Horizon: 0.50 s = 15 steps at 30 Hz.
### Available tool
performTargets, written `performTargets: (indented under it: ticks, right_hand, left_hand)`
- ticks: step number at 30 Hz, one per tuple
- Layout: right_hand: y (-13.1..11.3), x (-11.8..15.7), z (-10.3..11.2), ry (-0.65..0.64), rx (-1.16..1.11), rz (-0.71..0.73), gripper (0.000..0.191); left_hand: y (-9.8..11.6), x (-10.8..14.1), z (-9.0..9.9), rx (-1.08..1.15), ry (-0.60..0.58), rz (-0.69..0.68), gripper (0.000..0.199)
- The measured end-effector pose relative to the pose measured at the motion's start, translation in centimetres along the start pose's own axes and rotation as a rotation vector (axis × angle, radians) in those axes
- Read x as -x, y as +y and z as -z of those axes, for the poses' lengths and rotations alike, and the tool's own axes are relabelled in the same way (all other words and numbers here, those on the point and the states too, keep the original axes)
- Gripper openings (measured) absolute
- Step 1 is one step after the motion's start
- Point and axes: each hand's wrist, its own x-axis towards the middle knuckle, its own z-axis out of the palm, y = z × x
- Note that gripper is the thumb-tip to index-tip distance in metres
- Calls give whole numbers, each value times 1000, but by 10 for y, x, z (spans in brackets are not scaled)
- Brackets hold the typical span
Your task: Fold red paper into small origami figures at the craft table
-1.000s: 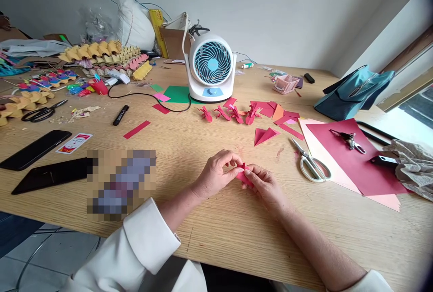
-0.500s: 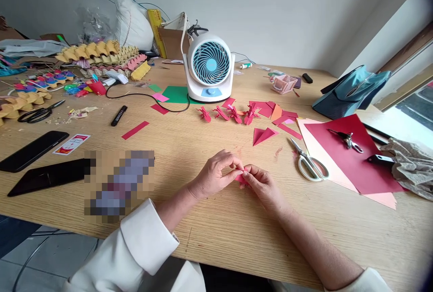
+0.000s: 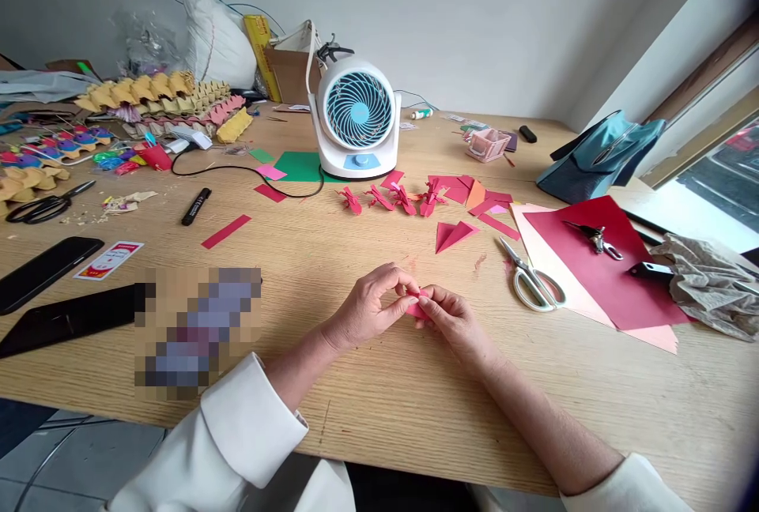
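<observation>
Between my two hands is a small piece of red paper [image 3: 416, 310], mostly covered by fingers. My left hand [image 3: 379, 303] pinches it from the left with thumb and index finger. From the right, my right hand [image 3: 458, 325] grips the same paper, its thumb on top. Beyond the hands several folded red paper figures [image 3: 404, 200] stand in a row. A folded red paper triangle [image 3: 455, 235] lies nearer, just past my right hand. White-handled scissors [image 3: 534, 281] rest to the right, blades pointing away.
A white fan [image 3: 359, 121] stands at the back. Red paper sheets [image 3: 598, 259] lie right, beside a teal bag [image 3: 598, 156]. On the left are black phones [image 3: 50, 271], a marker [image 3: 195, 206], black scissors [image 3: 50, 205] and egg cartons [image 3: 136, 92]. A red strip [image 3: 226, 231] lies nearby.
The view has turned slightly right, so everything on the table appears shifted a little left. Both hands keep their pinch on the red paper, with hardly any change in finger position.
</observation>
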Motion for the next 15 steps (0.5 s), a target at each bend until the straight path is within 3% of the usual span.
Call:
performTargets:
  ticks: [15]
  right_hand:
    - [-1, 0, 1, 36, -106, -44, 37]
  left_hand:
    - [0, 0, -3, -93, 111, -18, 12]
